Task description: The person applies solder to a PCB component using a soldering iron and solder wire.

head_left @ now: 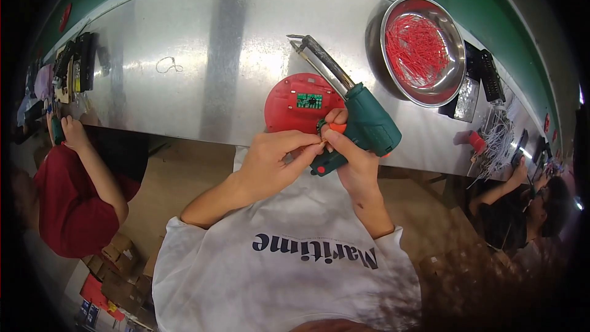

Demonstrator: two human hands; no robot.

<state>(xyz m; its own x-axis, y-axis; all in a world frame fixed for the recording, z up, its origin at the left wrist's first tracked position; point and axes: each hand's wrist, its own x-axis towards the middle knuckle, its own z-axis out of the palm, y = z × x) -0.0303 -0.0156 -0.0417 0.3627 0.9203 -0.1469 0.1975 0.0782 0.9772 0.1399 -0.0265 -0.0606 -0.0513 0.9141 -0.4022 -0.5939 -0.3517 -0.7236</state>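
Note:
My right hand (353,157) is closed around a green soldering gun (373,122), near an orange part (335,127) at its grip. The gun's long metal tip slants up and to the left over the table. Against my right fingers, my left hand (279,154) pinches thumb and forefinger together; whatever small thing lies between them is too tiny to name. Just beyond both hands rests a round red plastic housing (284,106). A small green circuit board (309,101) sits in it. The gun hides the housing's right side.
On the metal table (166,31), a steel bowl (388,55) of red wires (416,49) stands at the back right. A thin wire loop (169,65) lies at left. Pale wires (496,138) hang at the right edge. Other people work on both sides.

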